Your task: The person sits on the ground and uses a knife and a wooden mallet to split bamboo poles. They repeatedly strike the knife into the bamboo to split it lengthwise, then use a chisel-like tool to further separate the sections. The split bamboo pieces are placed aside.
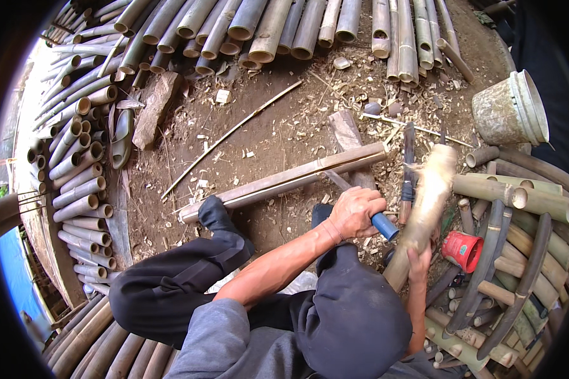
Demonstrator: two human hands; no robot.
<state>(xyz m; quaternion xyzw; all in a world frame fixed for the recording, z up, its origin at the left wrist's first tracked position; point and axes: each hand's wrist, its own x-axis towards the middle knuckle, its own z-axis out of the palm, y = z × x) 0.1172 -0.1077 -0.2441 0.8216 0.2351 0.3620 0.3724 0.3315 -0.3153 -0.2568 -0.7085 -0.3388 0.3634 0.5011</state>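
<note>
Wrapped round the blue handle of a metal-bladed tool, my left hand (pixel 359 213) is closed. The tool's blade (pixel 337 180) points up and left and meets the side of a long bamboo pole (pixel 284 177). A lengthwise split or groove runs along this pole, which lies slantwise on the ground. My right hand (pixel 418 262), partly hidden, grips a thick, pale wooden club (pixel 428 196), whose frayed head is raised to the right of the blue handle. Near the pole's left end, my dark-socked foot (pixel 215 213) presses against it.
Stacks of cut bamboo tubes (pixel 269 31) line the far side and left. A wood block (pixel 346 132) lies under the pole. A knife (pixel 408 151), white bucket (pixel 509 107), red container (pixel 463 251) and bamboo offcuts (pixel 525 278) are at right. Shavings and a thin stick (pixel 234 136) litter the dirt.
</note>
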